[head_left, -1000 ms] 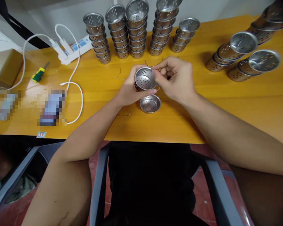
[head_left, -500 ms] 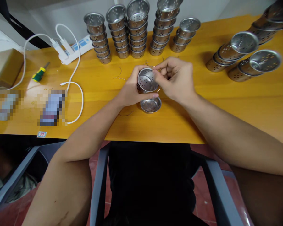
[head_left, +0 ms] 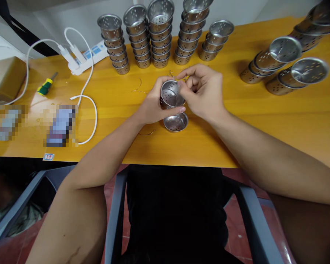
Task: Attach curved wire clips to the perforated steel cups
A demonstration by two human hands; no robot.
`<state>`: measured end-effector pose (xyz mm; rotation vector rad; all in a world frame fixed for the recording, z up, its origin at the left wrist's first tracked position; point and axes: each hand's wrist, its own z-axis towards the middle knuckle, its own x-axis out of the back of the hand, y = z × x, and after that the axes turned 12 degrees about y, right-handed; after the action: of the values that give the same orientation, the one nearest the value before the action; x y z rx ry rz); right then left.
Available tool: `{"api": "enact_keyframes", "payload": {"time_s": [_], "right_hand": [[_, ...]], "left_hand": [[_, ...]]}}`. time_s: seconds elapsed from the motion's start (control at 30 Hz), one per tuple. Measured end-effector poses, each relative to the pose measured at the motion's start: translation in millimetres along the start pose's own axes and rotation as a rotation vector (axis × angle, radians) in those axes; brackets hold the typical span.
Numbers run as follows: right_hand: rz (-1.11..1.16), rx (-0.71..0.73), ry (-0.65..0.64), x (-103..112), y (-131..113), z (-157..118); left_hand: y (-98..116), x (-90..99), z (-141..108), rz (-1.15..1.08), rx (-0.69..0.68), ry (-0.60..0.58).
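My left hand (head_left: 151, 104) is wrapped round a perforated metal cup (head_left: 171, 94), its mouth tilted up toward me. At the cup's upper right rim, the thumb and forefinger of my right hand (head_left: 202, 90) are pinched together. What lies between those fingertips is too small to make out, though thin wire (head_left: 172, 74) shows just behind the rim. Below the held cup, a shallow metal lid or cup (head_left: 176, 123) rests on the table, partly covered by my left thumb. Loose thin wires (head_left: 147, 134) lie to the left.
Stacks of perforated cups (head_left: 161, 40) stand along the back, with more stacks (head_left: 284, 55) at the right. Leftward on the table (head_left: 121, 150) are a power strip (head_left: 90, 57), a white cable (head_left: 96, 113), a screwdriver (head_left: 46, 86), a blurred phone (head_left: 61, 126) and a cardboard box (head_left: 11, 80).
My right hand has shifted slightly left at the cup's rim, its fingertips still together. The left hand and the cup have hardly moved.
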<state>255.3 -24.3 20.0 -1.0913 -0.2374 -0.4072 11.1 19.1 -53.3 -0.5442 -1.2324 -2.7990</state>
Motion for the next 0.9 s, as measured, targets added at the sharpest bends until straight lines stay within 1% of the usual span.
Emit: {"api": "enact_keyframes", "payload": {"time_s": [0.07,0.1,0.17,0.23,0.27,0.33,0.4,0.47,0.57,0.7,0.8,0.9], "right_hand": [[0.162,0.032,0.013,-1,3,1],[0.255,0.047,-0.01,0,3,2],[0.407,0.049,-0.115,5,2,4],[0.505,0.028,-0.232,8,-1,5],[0.54,0.018,-0.275,10,-2,6],[0.592,0.007,-0.323,9,-4,7],[0.625,-0.001,-0.349,7,-4,7],[0.647,-0.008,-0.349,6,-2,7],[0.647,-0.028,-0.342,6,2,6],[0.633,-0.065,-0.374,8,5,7],[0.629,-0.082,-0.388,8,5,8],[0.652,-0.091,-0.405,8,3,8]], "left_hand": [[3,0.2,-1,-0.057,-0.006,0.008],[4,0.1,-1,-0.09,0.009,0.017],[5,0.4,-1,-0.146,0.082,0.053],[5,2.1,0,-0.172,0.183,0.078],[5,3.4,0,-0.181,0.218,0.083],[5,6.1,0,-0.203,0.239,0.094],[3,7.2,0,-0.223,0.231,0.087],[-1,6.0,-1,-0.229,0.201,0.073],[-12,1.5,-3,-0.201,0.133,0.055],[-24,-1.9,-5,-0.175,0.068,0.031],[-26,-1.3,-5,-0.164,0.049,0.018],[-21,0.4,-6,-0.116,0.052,0.017]]}}
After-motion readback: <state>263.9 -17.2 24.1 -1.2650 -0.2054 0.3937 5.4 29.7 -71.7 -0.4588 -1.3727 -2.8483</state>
